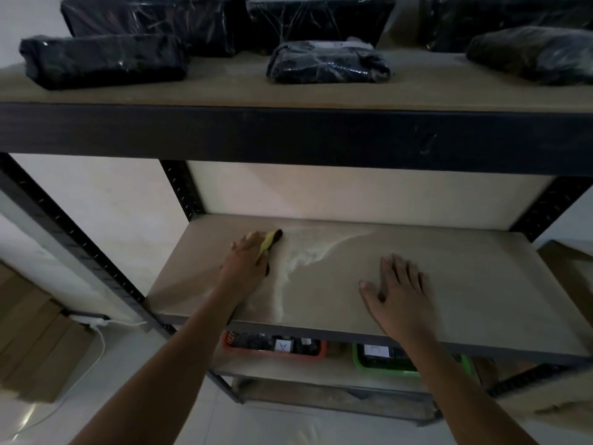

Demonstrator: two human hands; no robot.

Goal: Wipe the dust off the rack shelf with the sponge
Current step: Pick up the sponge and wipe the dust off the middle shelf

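Note:
The middle rack shelf is a tan board in a dark metal frame. Pale dust lies in a streaked patch on its left-centre part, with a thin trail running toward the front edge. My left hand presses a yellow sponge with a dark underside onto the board at the left edge of the dust. My right hand lies flat on the shelf to the right, fingers spread, holding nothing.
The upper shelf carries several black plastic-wrapped bundles. Below, a red basket and a green basket sit on a lower shelf. Dark slotted uprights flank the rack. Cardboard boxes and a white cable lie at the left.

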